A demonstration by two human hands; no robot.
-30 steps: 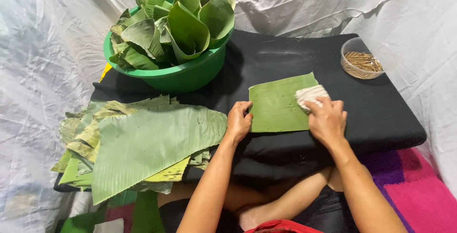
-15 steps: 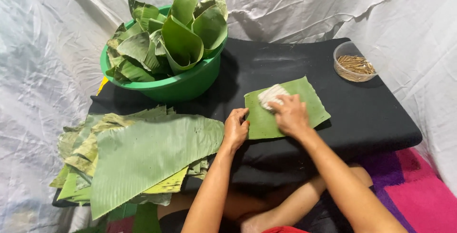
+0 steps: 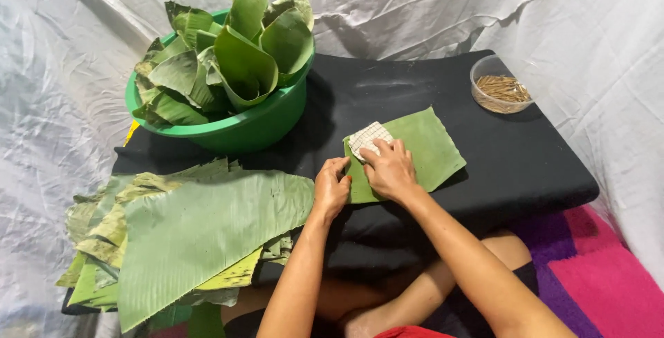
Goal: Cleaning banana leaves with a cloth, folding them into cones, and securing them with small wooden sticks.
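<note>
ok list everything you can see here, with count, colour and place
leaf piece: one, green, flat on the table under both hands
cloth: one, white checked, on the leaf piece under the right hand
leaf stack: several, green and yellowish, table's near left end
basin: one, green, far left, full of folded leaves
bowl: one, clear, far right, holding brown sticks
table: one, black
sheet: white, behind and at both sides
mat: pink and purple, lower right
left hand: one, on the leaf piece's near-left edge
right hand: one, on the cloth
</note>
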